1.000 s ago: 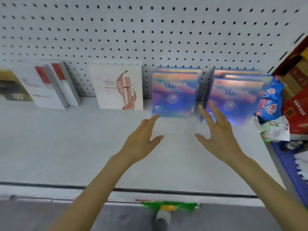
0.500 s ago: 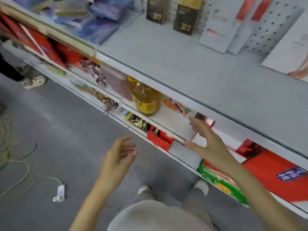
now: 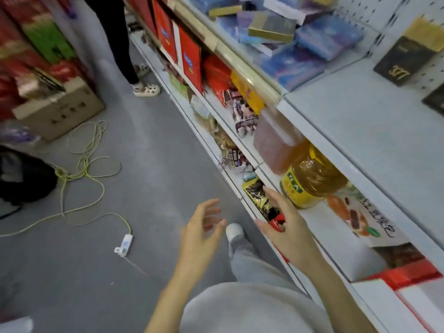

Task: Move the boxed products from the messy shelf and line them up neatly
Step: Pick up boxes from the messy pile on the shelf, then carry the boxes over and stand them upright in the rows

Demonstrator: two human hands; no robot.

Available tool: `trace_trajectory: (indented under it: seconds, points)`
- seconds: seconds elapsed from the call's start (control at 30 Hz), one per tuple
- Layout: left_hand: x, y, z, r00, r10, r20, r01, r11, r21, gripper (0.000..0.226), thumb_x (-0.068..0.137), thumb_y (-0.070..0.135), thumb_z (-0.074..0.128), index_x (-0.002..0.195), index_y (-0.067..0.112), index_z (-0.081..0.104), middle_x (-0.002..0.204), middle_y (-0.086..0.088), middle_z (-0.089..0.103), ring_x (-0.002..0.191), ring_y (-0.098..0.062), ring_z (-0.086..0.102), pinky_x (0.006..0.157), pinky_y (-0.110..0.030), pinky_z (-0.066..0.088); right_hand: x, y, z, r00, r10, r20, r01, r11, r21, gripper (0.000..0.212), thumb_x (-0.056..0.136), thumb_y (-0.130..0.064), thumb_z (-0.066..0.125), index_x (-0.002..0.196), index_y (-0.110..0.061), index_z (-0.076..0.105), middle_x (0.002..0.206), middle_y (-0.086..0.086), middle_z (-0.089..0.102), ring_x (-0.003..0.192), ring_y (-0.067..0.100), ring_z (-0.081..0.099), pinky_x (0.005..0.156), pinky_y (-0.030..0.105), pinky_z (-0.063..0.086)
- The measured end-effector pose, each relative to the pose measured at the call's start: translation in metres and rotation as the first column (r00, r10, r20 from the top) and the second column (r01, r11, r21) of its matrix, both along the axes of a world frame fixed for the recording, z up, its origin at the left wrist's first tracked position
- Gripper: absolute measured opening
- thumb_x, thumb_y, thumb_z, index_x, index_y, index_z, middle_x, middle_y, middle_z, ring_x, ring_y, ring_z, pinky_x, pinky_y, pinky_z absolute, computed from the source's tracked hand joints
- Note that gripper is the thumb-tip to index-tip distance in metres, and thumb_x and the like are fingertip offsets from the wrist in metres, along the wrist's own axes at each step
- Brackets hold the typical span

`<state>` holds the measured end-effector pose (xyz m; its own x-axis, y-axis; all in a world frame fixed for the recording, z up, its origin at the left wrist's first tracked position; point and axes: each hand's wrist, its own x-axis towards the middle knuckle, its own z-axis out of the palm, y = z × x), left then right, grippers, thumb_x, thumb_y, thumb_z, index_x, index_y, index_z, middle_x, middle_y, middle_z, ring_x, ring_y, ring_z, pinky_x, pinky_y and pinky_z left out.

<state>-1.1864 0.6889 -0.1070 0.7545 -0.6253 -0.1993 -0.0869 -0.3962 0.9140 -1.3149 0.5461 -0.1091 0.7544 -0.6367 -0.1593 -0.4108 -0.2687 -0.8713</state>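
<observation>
A jumble of blue and purple boxes (image 3: 312,44) with a gold-topped box (image 3: 271,28) on top lies on the messy shelf at the top middle. To its right the grey shelf (image 3: 360,121) bears a black and gold box (image 3: 408,56) standing upright. My left hand (image 3: 201,234) hangs open over the floor, holding nothing. My right hand (image 3: 286,227) is open too, fingers spread, in front of the lower shelf near an oil bottle (image 3: 310,181). Neither hand touches a box.
Lower shelves hold red bags, snack packs and a printed pouch (image 3: 360,217). On the grey floor lie a green cable (image 3: 84,164) with a white plug (image 3: 123,245) and a cardboard carton (image 3: 57,109). Another person's legs (image 3: 125,44) stand up the aisle.
The view swung from the tidy shelf with lined-up boxes leftward and down to the aisle and messy shelf. Both hands dropped away from the boxes and stay empty.
</observation>
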Motion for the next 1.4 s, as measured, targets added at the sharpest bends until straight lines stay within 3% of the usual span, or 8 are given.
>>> trace_trajectory:
  seconds: [0.07, 0.2, 0.4, 0.5, 0.73, 1.0, 1.17, 1.4]
  points:
    - [0.018, -0.016, -0.012, 0.999, 0.034, -0.014, -0.034, 0.999, 0.008, 0.045, 0.085, 0.003, 0.065, 0.102, 0.042, 0.053, 0.103, 0.011, 0.063, 0.084, -0.001, 0.062, 0.074, -0.009, 0.046, 0.029, -0.02, -0.009, 1.0, 0.028, 0.007, -0.029, 0.999, 0.04, 0.068, 0.085, -0.025, 0.071, 0.128, -0.06, 0.031, 0.138, -0.023, 0.044, 0.126, -0.007, 0.042, 0.108, 0.029, 0.039]
    - [0.076, -0.061, -0.013, 0.991, 0.135, -0.007, -0.135, 0.991, 0.011, 0.043, 0.084, 0.002, 0.066, 0.1, 0.04, 0.054, 0.106, 0.009, 0.063, 0.081, 0.004, 0.061, 0.071, -0.007, 0.046, 0.088, -0.079, -0.003, 0.991, 0.129, 0.028, -0.13, 0.991, 0.04, 0.069, 0.086, -0.026, 0.07, 0.13, -0.059, 0.029, 0.136, -0.031, 0.041, 0.119, -0.012, 0.044, 0.094, 0.007, 0.037]
    - [0.178, -0.138, 0.023, 0.977, 0.206, 0.051, -0.201, 0.976, -0.079, 0.036, 0.088, 0.005, 0.062, 0.104, 0.036, 0.055, 0.115, 0.01, 0.058, 0.086, 0.008, 0.06, 0.075, -0.005, 0.044, 0.184, -0.154, 0.022, 0.989, 0.132, 0.073, -0.137, 0.988, 0.073, 0.061, 0.087, -0.026, 0.069, 0.133, -0.051, 0.038, 0.128, -0.027, 0.049, 0.116, -0.009, 0.048, 0.098, 0.02, 0.04]
    - [0.218, -0.159, 0.026, 0.969, 0.239, 0.054, -0.234, 0.968, -0.095, 0.035, 0.089, 0.007, 0.061, 0.106, 0.037, 0.055, 0.115, 0.014, 0.057, 0.087, 0.004, 0.062, 0.075, -0.007, 0.045, 0.235, -0.174, 0.024, 0.984, 0.166, 0.071, -0.171, 0.983, 0.073, 0.06, 0.089, -0.024, 0.066, 0.133, -0.05, 0.037, 0.128, -0.023, 0.05, 0.114, -0.008, 0.049, 0.089, 0.012, 0.042]
    - [0.33, -0.17, -0.016, 0.915, 0.365, -0.173, -0.374, 0.927, -0.022, 0.028, 0.087, -0.001, 0.062, 0.109, 0.017, 0.061, 0.114, 0.0, 0.063, 0.09, -0.014, 0.065, 0.074, -0.009, 0.048, 0.36, -0.204, 0.0, 0.993, 0.067, 0.099, -0.08, 0.987, 0.137, 0.055, 0.089, -0.014, 0.066, 0.129, -0.045, 0.045, 0.122, -0.019, 0.055, 0.103, -0.006, 0.056, 0.086, 0.007, 0.044]
    - [0.567, -0.204, -0.008, 0.97, 0.231, -0.077, -0.233, 0.972, -0.019, 0.03, 0.086, 0.001, 0.065, 0.108, 0.02, 0.061, 0.105, 0.001, 0.066, 0.081, -0.001, 0.064, 0.068, -0.014, 0.047, 0.563, -0.24, 0.007, 0.98, -0.121, 0.158, 0.092, 0.98, 0.178, 0.048, 0.088, -0.008, 0.064, 0.12, -0.041, 0.05, 0.115, -0.016, 0.058, 0.095, -0.004, 0.06, 0.083, 0.01, 0.047]
    - [0.705, -0.243, 0.018, 0.991, 0.132, -0.006, -0.132, 0.991, -0.017, 0.029, 0.08, 0.012, 0.067, 0.105, 0.026, 0.059, 0.105, -0.003, 0.066, 0.088, -0.012, 0.065, 0.075, -0.021, 0.046, 0.669, -0.262, 0.028, 0.962, -0.179, 0.204, 0.154, 0.979, 0.133, 0.052, 0.087, -0.009, 0.065, 0.115, -0.051, 0.049, 0.114, -0.021, 0.056, 0.097, 0.0, 0.06, 0.085, 0.012, 0.046]
    - [0.805, -0.325, 0.006, 0.997, 0.076, 0.029, -0.075, 0.997, -0.03, 0.033, 0.082, 0.007, 0.07, 0.105, 0.026, 0.058, 0.099, 0.004, 0.065, 0.076, 0.004, 0.062, 0.072, -0.016, 0.048, 0.786, -0.333, 0.026, 0.918, -0.311, 0.245, 0.259, 0.94, 0.221, 0.044, 0.085, -0.001, 0.063, 0.116, -0.032, 0.057, 0.107, -0.011, 0.061, 0.08, -0.003, 0.06, 0.078, 0.017, 0.047]
